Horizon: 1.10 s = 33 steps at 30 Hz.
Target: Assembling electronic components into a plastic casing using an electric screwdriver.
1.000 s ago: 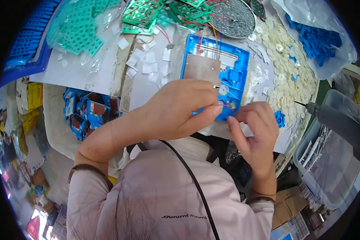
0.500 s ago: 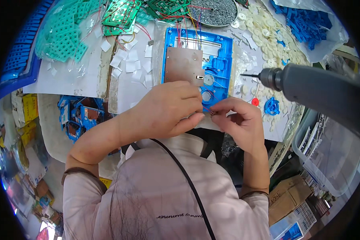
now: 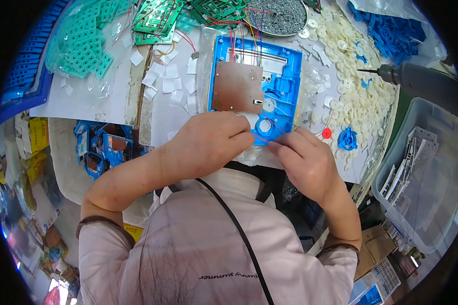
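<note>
A blue plastic housing (image 3: 294,76) lies in front of me, with a brown circuit board (image 3: 237,87) covering its left part. A small black-and-white switch (image 3: 258,102) sits at the board's lower right corner. My left hand (image 3: 211,140) is closed over the housing's near left corner, thumb and fingertips pinched on a thin red wire. At the near right corner, my right hand (image 3: 308,161) pinches the same wire (image 3: 261,139), which spans the short gap between both hands. The wire ends are hidden by my fingers. Beside the right hand lies a round blue part (image 3: 347,138).
A grey electric screwdriver (image 3: 422,76) juts in from the right. Behind the housing are green circuit boards (image 3: 158,18) and a bowl of screws (image 3: 277,18). White plastic discs (image 3: 348,84) are heaped at right, and a clear bin (image 3: 422,203) stands below them. Blue assemblies (image 3: 107,150) lie left.
My right hand has turned and its fingers have closed in more tightly on the wire. The electric screwdriver has swung away to the right. The housing sits slightly turned.
</note>
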Each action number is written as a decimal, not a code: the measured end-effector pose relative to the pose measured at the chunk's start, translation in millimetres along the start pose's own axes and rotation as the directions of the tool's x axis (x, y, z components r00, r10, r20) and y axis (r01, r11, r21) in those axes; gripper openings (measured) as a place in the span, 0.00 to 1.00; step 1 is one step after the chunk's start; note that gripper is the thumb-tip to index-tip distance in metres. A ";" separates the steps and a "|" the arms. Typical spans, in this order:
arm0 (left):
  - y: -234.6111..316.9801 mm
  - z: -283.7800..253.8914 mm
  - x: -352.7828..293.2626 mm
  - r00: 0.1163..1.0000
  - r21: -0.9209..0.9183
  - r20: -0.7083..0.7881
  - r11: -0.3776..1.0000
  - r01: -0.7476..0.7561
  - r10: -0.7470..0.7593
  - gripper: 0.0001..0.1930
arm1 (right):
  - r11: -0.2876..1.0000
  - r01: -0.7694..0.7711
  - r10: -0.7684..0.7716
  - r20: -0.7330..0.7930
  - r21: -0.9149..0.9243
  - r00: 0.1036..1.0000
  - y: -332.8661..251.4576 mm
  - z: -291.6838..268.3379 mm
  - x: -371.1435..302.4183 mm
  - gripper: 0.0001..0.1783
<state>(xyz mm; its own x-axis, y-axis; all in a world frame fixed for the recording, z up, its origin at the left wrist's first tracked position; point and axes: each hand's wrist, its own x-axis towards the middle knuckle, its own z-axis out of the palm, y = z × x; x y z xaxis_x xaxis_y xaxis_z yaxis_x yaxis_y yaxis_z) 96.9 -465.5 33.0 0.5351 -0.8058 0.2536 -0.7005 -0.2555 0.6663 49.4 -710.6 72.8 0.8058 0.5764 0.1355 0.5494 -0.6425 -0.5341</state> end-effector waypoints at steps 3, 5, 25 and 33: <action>-2.4 -1.4 0.0 1.000 0.001 0.026 1.000 -0.006 0.006 0.08 | 0.995 -0.057 0.059 -0.023 0.081 0.998 5.3 -0.1 1.3 0.11; -1.6 -2.9 0.7 1.000 0.016 0.028 1.000 -0.001 0.000 0.08 | 0.991 -0.089 0.094 -0.051 0.096 0.994 8.8 -1.3 0.9 0.11; 12.2 19.6 4.5 0.977 0.328 0.057 0.920 -0.212 0.205 0.20 | 0.558 -0.532 0.562 0.180 0.637 0.807 17.9 12.2 -21.9 0.07; 21.1 17.0 10.3 0.969 0.447 0.067 0.861 -0.244 0.240 0.19 | 0.720 -0.643 0.567 0.313 0.260 0.762 1.8 -13.2 3.2 0.05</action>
<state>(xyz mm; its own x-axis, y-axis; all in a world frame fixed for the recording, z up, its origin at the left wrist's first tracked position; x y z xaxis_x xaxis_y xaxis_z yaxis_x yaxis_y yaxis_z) 79.7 -488.3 37.8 0.3188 -0.8773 0.3588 -0.9444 -0.2621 0.1984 55.9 -716.6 83.3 0.8563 0.2325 -0.4612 -0.1804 -0.7022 -0.6888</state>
